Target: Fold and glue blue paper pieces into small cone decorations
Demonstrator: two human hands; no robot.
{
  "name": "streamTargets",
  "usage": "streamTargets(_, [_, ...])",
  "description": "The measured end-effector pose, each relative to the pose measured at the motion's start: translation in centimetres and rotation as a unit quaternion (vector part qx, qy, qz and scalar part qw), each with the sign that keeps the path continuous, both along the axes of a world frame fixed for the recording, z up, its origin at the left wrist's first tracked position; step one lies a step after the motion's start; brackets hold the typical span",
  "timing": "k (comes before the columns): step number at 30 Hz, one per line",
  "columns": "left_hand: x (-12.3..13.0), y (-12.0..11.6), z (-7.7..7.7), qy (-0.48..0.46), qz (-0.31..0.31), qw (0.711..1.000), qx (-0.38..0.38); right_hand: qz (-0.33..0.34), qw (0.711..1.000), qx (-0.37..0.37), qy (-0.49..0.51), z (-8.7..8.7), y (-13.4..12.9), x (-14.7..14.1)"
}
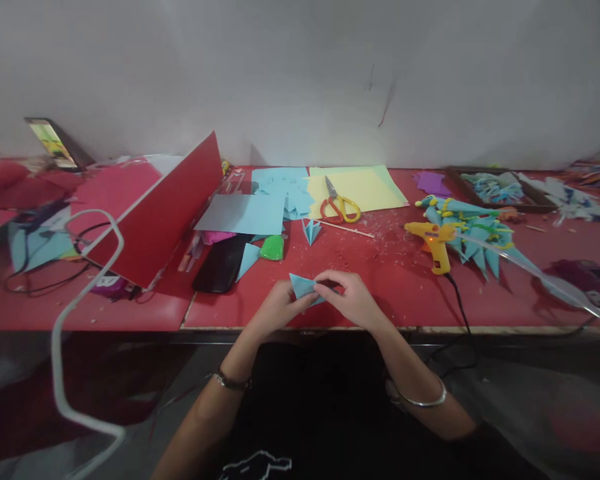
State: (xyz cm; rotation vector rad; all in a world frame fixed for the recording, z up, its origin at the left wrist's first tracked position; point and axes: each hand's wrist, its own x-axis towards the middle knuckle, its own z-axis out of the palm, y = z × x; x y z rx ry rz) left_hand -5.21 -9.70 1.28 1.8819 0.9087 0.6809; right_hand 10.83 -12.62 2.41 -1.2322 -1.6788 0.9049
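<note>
Between both hands is a small piece of folded blue paper [303, 285], held just above the red table near its front edge. My left hand [280, 305] grips its left and lower side, thumb on top. My right hand [347, 297] pinches its right side between thumb and fingers, hiding part of it. Beyond the hands a folded blue paper shape [311, 231] rests on the table, close to a thin wooden stick [347, 229]. Left of that lie a green packet [273, 247], a blue paper triangle [249, 260] and a black phone [221, 264].
Scissors [339, 203] lie on yellow sheets [375, 189], beside blue paper pieces [283, 183]. On the right are a corded yellow glue gun [434, 243] and a bundle of blue paper cones [473, 233]. A red board [165, 220] leans upright at left, near a bent white tube [60, 347].
</note>
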Motion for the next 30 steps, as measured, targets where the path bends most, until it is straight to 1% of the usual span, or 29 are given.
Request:
streamTargets(2, [0.0, -0.1, 0.1, 0.012, -0.008, 1.0, -0.009, 0.026, 1.0, -0.002, -0.018, 0.2, 0.2, 0.2])
streamTargets(4, [0.0, -0.2, 0.1, 0.012, -0.012, 0.999, -0.032, 0.035, 0.999, -0.003, -0.02, 0.3, 0.2, 0.2])
streamTargets(7, [0.3, -0.4, 0.2, -0.002, -0.012, 0.998, -0.068, 0.032, 0.999, -0.006, -0.004, 0.0, -0.1, 0.1])
streamTargets(10, [0.4, -0.5, 0.3, -0.005, 0.005, 0.997, -0.079, 0.007, 1.0, -0.015, 0.021, -0.4, -0.4, -0.2])
streamTargets(13, [0.5, -0.6, 0.6, 0.015, 0.015, 0.998, -0.061, -0.027, 0.998, -0.029, 0.054, -0.8, -0.6, -0.4])
streamTargets(18, [0.2, -0.8, 1.0, 0.041, 0.025, 0.999, -0.006, -0.071, 0.992, -0.029, 0.102, -1.2, -0.7, -0.9])
streamTargets(21, [-0.1, -0.8, 1.0, 0.05, 0.024, 0.998, 0.012, -0.078, 0.99, -0.038, 0.11, -1.2, -0.7, -1.0])
streamTargets(23, [-0.3, -0.8, 1.0, 0.06, 0.032, 0.998, 0.011, -0.069, 0.99, -0.048, 0.111, -1.1, -0.8, -0.9])
streamTargets(25, [-0.5, -0.8, 1.2, 0.073, 0.024, 0.997, 0.007, -0.042, 0.991, -0.069, 0.111, -0.9, -0.8, -0.7])
streamTargets(28, [-0.7, -0.6, 1.5, 0.074, -0.024, 0.997, 0.004, 0.03, 0.988, -0.106, 0.106, -0.9, -0.8, -0.5])
streamTargets(30, [-0.6, -0.6, 1.6, 0.064, -0.043, 0.997, 0.006, 0.055, 0.987, -0.109, 0.103, -0.9, -0.8, -0.4])
